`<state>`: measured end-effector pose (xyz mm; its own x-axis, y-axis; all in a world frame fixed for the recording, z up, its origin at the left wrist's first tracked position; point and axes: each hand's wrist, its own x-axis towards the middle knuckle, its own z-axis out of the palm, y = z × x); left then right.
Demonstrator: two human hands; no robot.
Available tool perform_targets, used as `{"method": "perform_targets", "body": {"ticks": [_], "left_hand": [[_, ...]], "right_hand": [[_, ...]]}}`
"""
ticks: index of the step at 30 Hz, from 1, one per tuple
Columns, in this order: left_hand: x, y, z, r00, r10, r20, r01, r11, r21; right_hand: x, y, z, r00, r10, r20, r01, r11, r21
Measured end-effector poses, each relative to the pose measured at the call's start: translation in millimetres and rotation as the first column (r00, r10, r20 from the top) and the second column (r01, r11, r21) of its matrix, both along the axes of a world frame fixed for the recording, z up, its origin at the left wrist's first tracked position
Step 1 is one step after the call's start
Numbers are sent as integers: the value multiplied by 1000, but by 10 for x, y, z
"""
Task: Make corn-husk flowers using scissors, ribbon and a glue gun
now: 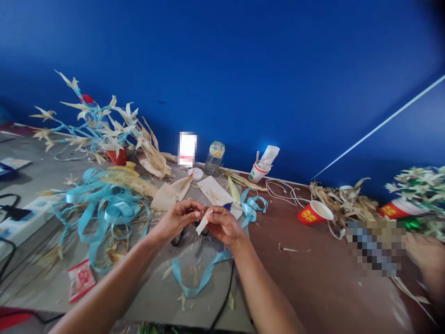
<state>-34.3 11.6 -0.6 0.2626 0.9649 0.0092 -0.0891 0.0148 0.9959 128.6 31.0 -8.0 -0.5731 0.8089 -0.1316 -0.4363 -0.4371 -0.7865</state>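
My left hand [181,215] and my right hand [222,223] meet over the middle of the table, fingers pinched together on a small pale strip of corn husk [202,223]. A light blue ribbon [200,276] trails down from under my right hand onto the grey mat [149,297]. Black scissors [181,239] lie just beneath my hands, partly hidden.
A tangle of blue ribbon [104,206] and dry husks lies at left, behind it a husk-flower branch in a red cup [118,157]. A jar [214,157], paper cup [259,170], white cable [285,190] and tipped red cups [314,212] stand farther back. Another person's hand [426,255] is at right.
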Motion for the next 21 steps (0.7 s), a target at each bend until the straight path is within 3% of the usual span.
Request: {"method": "perform_targets", "body": {"ticks": [5,10,14,18,21], "left_hand": [[22,-7,43,999,35,-36,-35,999,10],[-36,-6,73,950,60,-305,28,960,278],[-68,-24,79,864,185,-469,80,868,491],[-90,-24,42,780,297,-550,183,733,655],[-99,-23,15,654,418,-630,302,620,724]], "right_hand": [[-1,8,-39,1000,20,3,-20,1000,-24],[-6,4,-38,999,45,28,-44,998,-40],[-16,-3,-17,996,45,72,-40,997,-73],[-13,1,0,996,37,86,-31,997,-70],[-10,12,0,996,55,64,-52,998,-41]]}}
